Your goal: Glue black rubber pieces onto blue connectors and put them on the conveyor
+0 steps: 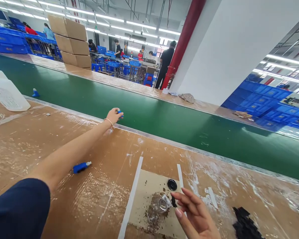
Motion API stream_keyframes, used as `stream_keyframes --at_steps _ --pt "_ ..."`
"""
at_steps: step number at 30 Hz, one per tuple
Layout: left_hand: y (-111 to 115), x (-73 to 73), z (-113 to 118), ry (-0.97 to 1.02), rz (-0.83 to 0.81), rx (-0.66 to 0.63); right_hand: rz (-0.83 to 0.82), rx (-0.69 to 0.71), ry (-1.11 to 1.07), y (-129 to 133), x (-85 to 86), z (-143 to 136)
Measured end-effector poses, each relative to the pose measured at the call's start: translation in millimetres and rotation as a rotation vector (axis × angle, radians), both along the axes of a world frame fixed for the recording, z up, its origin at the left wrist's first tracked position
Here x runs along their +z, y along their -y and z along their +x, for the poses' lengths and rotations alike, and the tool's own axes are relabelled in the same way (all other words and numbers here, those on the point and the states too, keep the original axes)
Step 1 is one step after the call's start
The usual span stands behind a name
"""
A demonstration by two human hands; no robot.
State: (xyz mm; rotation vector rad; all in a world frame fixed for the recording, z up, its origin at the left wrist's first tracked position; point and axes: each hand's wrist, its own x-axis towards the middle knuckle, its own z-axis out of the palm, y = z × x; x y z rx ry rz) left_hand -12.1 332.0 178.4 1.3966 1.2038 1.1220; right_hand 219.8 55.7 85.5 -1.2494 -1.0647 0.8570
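Note:
My left hand reaches out over the near edge of the green conveyor belt, its fingers closed around a small blue part. A similar blue part with a whitish tip lies on the bench under my left forearm. My right hand is at the lower right, thumb and fingertips around a small black strip. Beside those fingertips, a clear round plastic piece sits on a stained beige board. A black ridged cap rests near the board's upper right corner.
A pile of black pieces lies at the lower right. White tape strips flank the board. At far left stands a white jug; another blue part is on the belt. Cardboard boxes and several people are beyond.

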Motion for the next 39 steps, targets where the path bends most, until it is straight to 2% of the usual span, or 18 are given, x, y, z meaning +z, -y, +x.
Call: stream_keyframes --at_steps 3,6,8,10,12,16,20,25,28,34,39 --pt "41 -8.0 15 0.113 -0.134 -0.118 -0.055 0.007 -0.132 3 15.0 -3" --pt "113 -23.2 30 0.241 -0.314 -0.302 -0.057 0.019 -0.234 5 27.7 -7" --pt "164 -34.7 39 0.475 -0.495 -0.447 -0.043 0.024 -0.263 8 33.1 -10" --pt "204 -45.4 48 0.648 -0.617 -0.468 -0.032 0.028 -0.259 10 35.2 -11" --pt "227 -53.8 55 0.746 -0.682 -0.455 -0.012 0.059 -0.242 12 34.3 -12" --pt "236 -62.0 61 0.846 -0.695 -0.462 0.056 0.170 -0.172 12 30.2 -14" --pt "233 -64.4 60 0.854 -0.679 -0.449 0.078 0.135 -0.072 11 28.7 -19" --pt "235 -63.9 59 0.832 -0.676 -0.434 0.108 0.236 0.111 9 21.1 -17" --pt "236 -62.6 59 0.825 -0.676 -0.419 0.113 0.246 0.164 8 18.4 -16" --pt "236 -64.6 59 0.800 -0.665 -0.415 0.211 0.292 0.262 4 26.8 -15" --pt "237 -67.3 58 0.781 -0.648 -0.426 0.274 0.284 0.474 3 30.8 -13"
